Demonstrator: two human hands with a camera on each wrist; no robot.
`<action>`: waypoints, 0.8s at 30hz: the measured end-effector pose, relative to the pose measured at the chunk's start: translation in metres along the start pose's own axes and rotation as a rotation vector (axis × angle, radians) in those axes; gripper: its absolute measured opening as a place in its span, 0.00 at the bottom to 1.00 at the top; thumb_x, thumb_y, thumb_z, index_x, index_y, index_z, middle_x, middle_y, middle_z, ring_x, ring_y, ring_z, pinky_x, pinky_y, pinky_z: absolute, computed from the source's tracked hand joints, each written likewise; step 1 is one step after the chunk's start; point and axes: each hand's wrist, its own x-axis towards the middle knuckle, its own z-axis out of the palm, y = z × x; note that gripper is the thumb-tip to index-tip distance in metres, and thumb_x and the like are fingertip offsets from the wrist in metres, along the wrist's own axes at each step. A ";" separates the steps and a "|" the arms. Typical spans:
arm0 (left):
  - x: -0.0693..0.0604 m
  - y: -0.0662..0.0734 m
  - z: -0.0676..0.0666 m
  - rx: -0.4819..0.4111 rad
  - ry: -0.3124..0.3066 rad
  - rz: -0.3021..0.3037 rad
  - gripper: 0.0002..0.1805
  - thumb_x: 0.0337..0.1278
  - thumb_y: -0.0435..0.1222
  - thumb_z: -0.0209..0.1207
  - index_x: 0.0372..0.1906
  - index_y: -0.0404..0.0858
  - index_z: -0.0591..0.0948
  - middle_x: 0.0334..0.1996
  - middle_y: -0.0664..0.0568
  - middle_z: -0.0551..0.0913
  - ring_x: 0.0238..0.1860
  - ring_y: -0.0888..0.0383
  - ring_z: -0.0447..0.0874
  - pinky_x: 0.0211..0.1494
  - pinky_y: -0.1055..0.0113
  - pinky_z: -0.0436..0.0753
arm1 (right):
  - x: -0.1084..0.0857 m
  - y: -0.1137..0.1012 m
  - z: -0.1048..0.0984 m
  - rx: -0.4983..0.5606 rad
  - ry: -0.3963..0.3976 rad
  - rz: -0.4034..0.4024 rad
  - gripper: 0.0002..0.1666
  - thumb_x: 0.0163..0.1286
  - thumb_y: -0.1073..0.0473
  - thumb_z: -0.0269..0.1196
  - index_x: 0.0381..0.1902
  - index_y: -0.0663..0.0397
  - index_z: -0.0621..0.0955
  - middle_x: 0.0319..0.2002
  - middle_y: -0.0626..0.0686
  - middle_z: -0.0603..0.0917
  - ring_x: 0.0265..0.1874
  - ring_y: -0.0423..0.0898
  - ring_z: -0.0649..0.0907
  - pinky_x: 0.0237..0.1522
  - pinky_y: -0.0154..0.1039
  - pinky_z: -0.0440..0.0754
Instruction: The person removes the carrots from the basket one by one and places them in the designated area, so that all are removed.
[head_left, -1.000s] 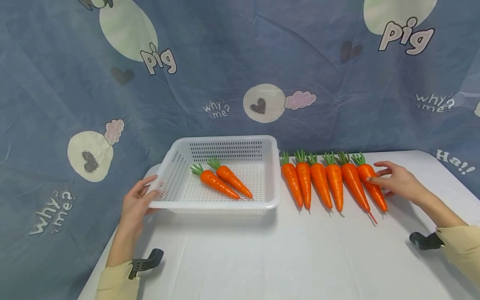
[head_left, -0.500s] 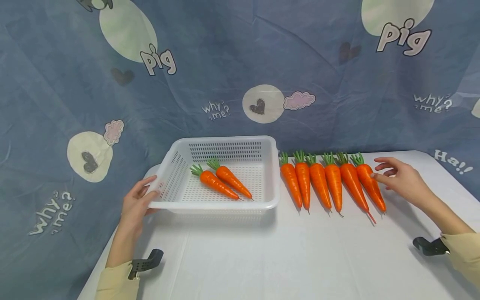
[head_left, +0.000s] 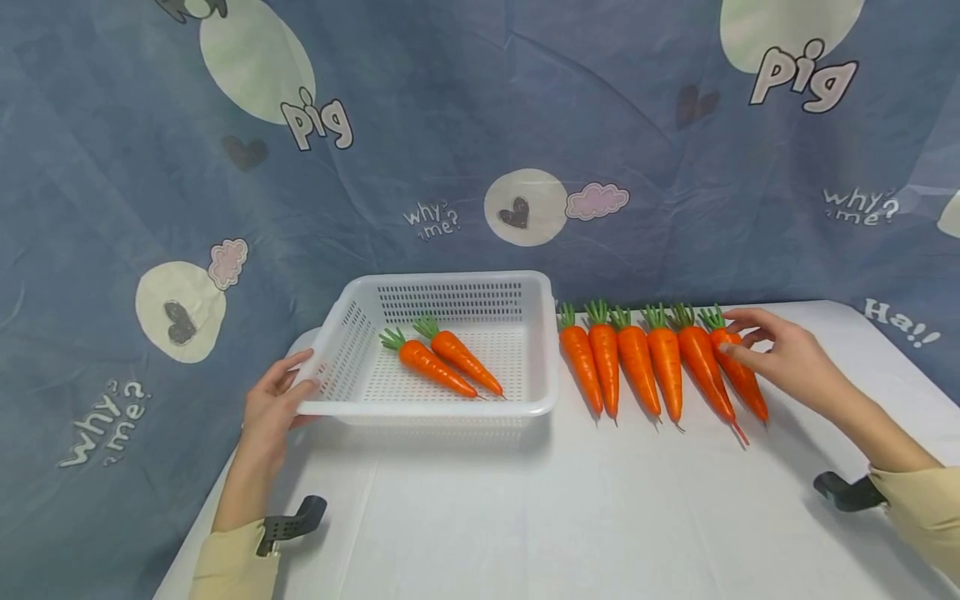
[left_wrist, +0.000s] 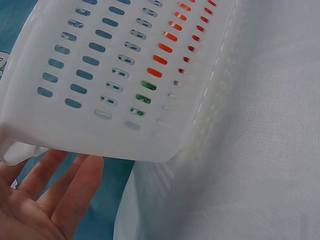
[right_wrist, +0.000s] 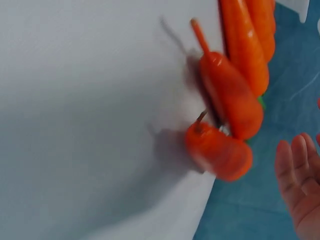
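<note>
My left hand [head_left: 268, 410] holds the left end of a white plastic basket [head_left: 442, 409], thumb at its rim; the left wrist view shows the other fingers [left_wrist: 75, 192] beneath that end. Two orange carrots [head_left: 435, 369] with green tops lie side by side inside the basket. Over the upper part of the rightmost carrot [head_left: 744, 385] in a row, my right hand [head_left: 802, 367] hovers with thumb and fingers spread. In the right wrist view, its visible fingers [right_wrist: 286, 165] are fairly straight and apart from the carrots. Whether the thumb touches that carrot is unclear.
Several more carrots [head_left: 666, 367] lie side by side right of the basket, green tops toward the back. A white cloth covers the table [head_left: 525, 517]. Behind it hangs a blue printed curtain [head_left: 420, 125].
My right hand first draws back slightly to the right, then shifts left over the upper end of the rightmost carrot. The left hand and basket stay in place.
</note>
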 end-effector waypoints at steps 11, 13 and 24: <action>0.042 -0.055 -0.011 -0.031 -0.019 0.060 0.28 0.59 0.42 0.64 0.65 0.58 0.76 0.57 0.51 0.79 0.45 0.58 0.83 0.35 0.62 0.85 | 0.003 -0.032 0.008 0.030 -0.048 -0.076 0.27 0.68 0.55 0.66 0.62 0.56 0.74 0.48 0.59 0.82 0.40 0.46 0.79 0.34 0.33 0.81; 0.037 -0.049 -0.011 -0.036 -0.027 0.056 0.28 0.59 0.41 0.64 0.65 0.58 0.76 0.57 0.52 0.79 0.45 0.58 0.83 0.35 0.62 0.85 | 0.003 -0.038 0.011 0.025 -0.055 -0.100 0.27 0.67 0.56 0.66 0.62 0.54 0.75 0.46 0.56 0.83 0.40 0.47 0.79 0.35 0.34 0.81; 0.025 -0.034 -0.008 -0.044 -0.031 0.049 0.27 0.60 0.39 0.63 0.65 0.55 0.76 0.57 0.50 0.79 0.46 0.58 0.82 0.35 0.63 0.85 | 0.007 -0.062 0.020 0.021 -0.090 -0.260 0.27 0.64 0.63 0.68 0.61 0.52 0.76 0.45 0.52 0.82 0.38 0.44 0.79 0.35 0.36 0.82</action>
